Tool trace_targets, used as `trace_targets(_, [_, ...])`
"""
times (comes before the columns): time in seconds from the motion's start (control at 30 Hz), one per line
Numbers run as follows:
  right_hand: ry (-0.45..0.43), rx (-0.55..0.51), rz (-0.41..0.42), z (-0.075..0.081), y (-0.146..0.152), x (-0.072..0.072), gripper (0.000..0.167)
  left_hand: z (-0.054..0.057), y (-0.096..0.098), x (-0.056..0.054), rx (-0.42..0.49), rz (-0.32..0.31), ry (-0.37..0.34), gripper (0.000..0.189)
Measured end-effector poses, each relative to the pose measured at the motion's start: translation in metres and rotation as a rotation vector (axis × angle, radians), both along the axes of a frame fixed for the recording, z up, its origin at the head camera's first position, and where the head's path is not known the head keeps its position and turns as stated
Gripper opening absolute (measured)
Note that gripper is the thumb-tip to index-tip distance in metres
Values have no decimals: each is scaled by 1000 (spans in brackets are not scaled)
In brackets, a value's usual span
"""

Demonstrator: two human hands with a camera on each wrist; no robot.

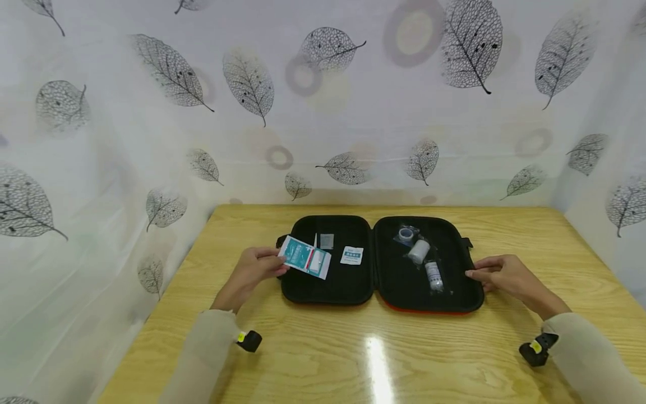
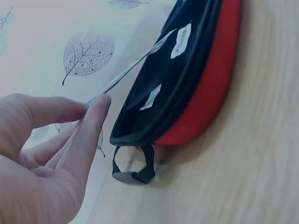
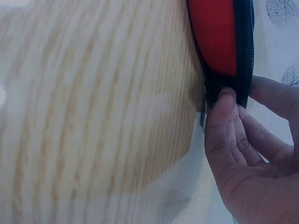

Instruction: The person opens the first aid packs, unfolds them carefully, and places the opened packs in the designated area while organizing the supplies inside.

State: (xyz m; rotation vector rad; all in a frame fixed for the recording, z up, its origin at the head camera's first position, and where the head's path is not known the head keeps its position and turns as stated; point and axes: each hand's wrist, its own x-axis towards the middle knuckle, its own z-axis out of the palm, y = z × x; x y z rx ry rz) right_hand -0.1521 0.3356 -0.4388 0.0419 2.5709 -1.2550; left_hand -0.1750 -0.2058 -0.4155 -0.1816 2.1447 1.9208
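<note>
A flat teal-and-white packet hangs tilted over the left half of an open zippered case. My left hand pinches the packet's left end between thumb and fingers; the left wrist view shows this packet nearly edge-on. At the case's right edge, my right hand grips the rim, thumb on one side and fingers on the other. The right wrist view shows the red outer shell just above the right hand.
The case's left half holds a small white packet and a clear-looking sachet. In its right half lie a wrapped tape roll, a white roll and a small wrapped bottle. A wooden table bears the case; leaf-patterned sheeting stands behind.
</note>
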Motion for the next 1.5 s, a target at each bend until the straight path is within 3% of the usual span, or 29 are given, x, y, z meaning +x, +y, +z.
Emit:
trace_targets(0.27, [-1,-8,7,0,0,-1,69,-1,-7,9,46,128,35,40])
trace_targets(0.5, [-1,2,6,-1,1,-1,70,-6,-8,5,74,207,39,38])
trace_targets(0.83, [-8,1,-6,-2,2,-1,72,-10,-1,5,18,214,48,37])
trace_targets(1.1, [2,6,-2,-1,1,-1,71,-11,-4,6,29,234,70,39])
trace_targets(1.5, [8,2,-6,-1,1,1,69,-14,7,0,-4,210,20,39])
